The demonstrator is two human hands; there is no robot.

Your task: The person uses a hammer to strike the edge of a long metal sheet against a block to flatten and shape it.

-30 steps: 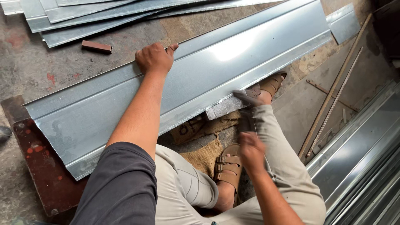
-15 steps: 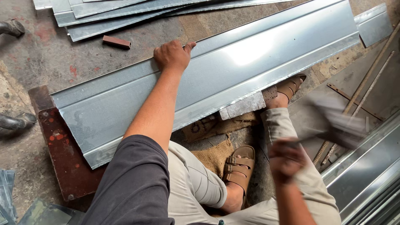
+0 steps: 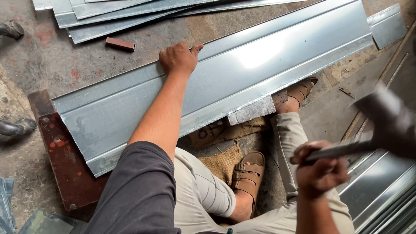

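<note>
A long bent sheet-metal panel (image 3: 242,69) lies diagonally across the floor in front of me. My left hand (image 3: 178,57) presses down on its far edge, fingers curled over the rim. My right hand (image 3: 320,170) grips the handle of a hammer (image 3: 390,123), raised at the lower right with its dark head blurred. A short metal block (image 3: 251,112) sticks out from under the panel's near edge, beside my sandalled foot (image 3: 301,90).
A rusty brown plate (image 3: 65,164) supports the panel's left end. More metal sheets (image 3: 130,11) are stacked at the top, with a small brown bar (image 3: 120,44) near them. Shiny panels (image 3: 381,195) lie at the lower right, thin rods (image 3: 390,73) at the right, and burlap (image 3: 223,161) under my legs.
My right hand has lifted the hammer up and away to the right from the metal block. My left hand has stayed on the panel's far edge. The view shifted slightly.
</note>
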